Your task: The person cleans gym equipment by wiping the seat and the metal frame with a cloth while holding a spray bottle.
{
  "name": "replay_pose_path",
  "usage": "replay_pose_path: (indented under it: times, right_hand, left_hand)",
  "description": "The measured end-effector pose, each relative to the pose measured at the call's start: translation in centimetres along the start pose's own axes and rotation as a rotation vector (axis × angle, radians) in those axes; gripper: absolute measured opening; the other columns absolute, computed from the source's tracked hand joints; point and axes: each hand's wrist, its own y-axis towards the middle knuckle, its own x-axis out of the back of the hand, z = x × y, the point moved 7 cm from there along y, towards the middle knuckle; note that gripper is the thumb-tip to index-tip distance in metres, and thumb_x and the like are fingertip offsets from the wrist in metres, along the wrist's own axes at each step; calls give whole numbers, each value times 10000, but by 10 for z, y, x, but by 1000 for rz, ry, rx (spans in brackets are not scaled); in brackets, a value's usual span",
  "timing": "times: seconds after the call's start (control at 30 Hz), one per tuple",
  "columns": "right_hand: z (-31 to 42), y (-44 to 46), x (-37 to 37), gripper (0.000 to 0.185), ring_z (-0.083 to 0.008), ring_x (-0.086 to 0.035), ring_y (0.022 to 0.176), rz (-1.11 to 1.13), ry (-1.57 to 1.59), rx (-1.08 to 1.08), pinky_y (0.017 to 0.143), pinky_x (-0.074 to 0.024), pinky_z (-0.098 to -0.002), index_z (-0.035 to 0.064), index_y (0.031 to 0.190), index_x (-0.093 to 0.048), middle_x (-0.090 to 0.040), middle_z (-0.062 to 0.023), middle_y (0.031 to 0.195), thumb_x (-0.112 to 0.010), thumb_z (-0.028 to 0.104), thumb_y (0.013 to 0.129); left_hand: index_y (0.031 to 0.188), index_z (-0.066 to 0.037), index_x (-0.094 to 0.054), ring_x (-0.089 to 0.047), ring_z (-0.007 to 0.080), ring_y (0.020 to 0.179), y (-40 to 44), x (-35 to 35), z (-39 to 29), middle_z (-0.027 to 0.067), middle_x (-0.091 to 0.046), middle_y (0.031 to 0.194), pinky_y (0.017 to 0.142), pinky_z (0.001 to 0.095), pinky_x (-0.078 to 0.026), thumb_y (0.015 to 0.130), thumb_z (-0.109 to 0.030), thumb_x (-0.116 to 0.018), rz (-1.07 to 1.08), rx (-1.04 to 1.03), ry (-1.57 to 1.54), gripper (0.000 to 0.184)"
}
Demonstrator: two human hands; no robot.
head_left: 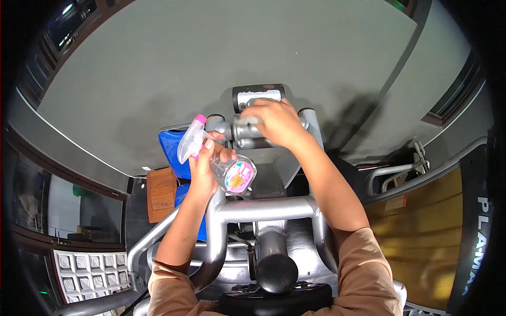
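My left hand (203, 160) is closed around the neck of a clear spray bottle (219, 168). The bottle lies tilted, its pink-tipped trigger head (192, 138) up to the left and its pink and yellow label facing me. Farther forward, my right hand (274, 121) curls over the silver crossbar (250, 141) of a gym machine. Under its fingers shows a pale, cloth-like piece (250, 121), partly hidden and slightly blurred. Just beyond that hand is a black cylindrical end piece with a silver label plate (258, 96).
The machine's thick silver frame (266, 209) crosses in front of me, with a black round-ended post (276, 273) below. Blue pads (174, 152) and a brown wooden box (161, 195) stand to the left. A grey wall (237, 47) rises behind; another machine's frame (421, 181) is at right.
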Motion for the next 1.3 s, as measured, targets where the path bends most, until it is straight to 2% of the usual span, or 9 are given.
replay_pose_path:
  times: [0.1,0.2,0.33,0.47,0.53,0.6,0.63,0.77,1.3]
  right_hand:
    - [-7,-3,5,374,-321,-671,1001,-147,-339,-41,816,-545,-453,166,1098,-736,-688,-38,1036,-647,-13,781]
    - [-1,-2,8,372,-326,-676,999,11,15,67,839,-548,-444,149,1105,-734,-694,-57,1044,-646,-16,784]
    - [-21,-3,31,316,-333,-682,960,-306,152,60,828,-554,-430,149,1107,-737,-699,-99,1022,-657,47,819]
    - [-55,-23,69,261,-295,-694,926,-734,354,-141,813,-527,-359,60,1129,-706,-696,-132,1000,-637,37,878]
    - [-66,-38,74,244,-169,-660,1013,-858,428,-288,906,-502,-305,19,1154,-690,-724,-97,1051,-635,60,920]
    - [-67,-40,75,236,-157,-658,1005,-868,372,-318,905,-501,-306,17,1159,-685,-730,-90,1033,-628,77,938]
    - [-69,-39,72,238,-156,-659,1000,-861,400,-308,904,-502,-308,19,1163,-684,-733,-91,1039,-629,85,941]
    - [-79,-39,62,243,-154,-662,987,-830,468,-339,895,-506,-310,27,1169,-685,-738,-87,1030,-635,110,946]
    - [-96,-41,54,254,-133,-635,936,-779,527,-417,862,-498,-294,35,1175,-682,-720,-56,992,-627,120,942]
  left_hand:
    - [1164,-17,-547,-647,242,677,0,0,0,47,-546,634,855,457,-532,942,-475,-638,3,-6,19,517]
    - [1157,-16,-549,-643,241,672,1,-1,2,48,-549,641,857,457,-531,942,-479,-637,8,17,25,519]
    - [1136,19,-551,-629,213,685,-1,-11,-6,75,-572,698,818,414,-550,989,-361,-646,24,-5,72,418]
    - [1312,-9,-538,-602,161,726,2,-34,-23,54,-602,760,719,388,-562,1008,-361,-638,160,56,341,475]
    - [1283,-21,-610,-605,146,691,-4,-55,-56,52,-622,734,648,370,-535,967,-401,-687,187,65,386,501]
    - [1100,-6,-700,-605,170,625,-11,-71,-83,69,-611,662,614,379,-502,904,-464,-735,329,73,889,499]
    - [943,-4,-723,-630,262,575,-11,-78,-97,109,-604,609,597,407,-486,853,-529,-746,275,-17,968,533]
    - [835,-25,-678,-663,401,650,-5,-84,-99,171,-657,655,604,465,-501,843,-544,-718,357,-132,1460,521]
    - [895,-63,-705,-706,387,728,1,-81,-52,171,-702,733,675,482,-558,789,-507,-761,448,-92,1800,460]
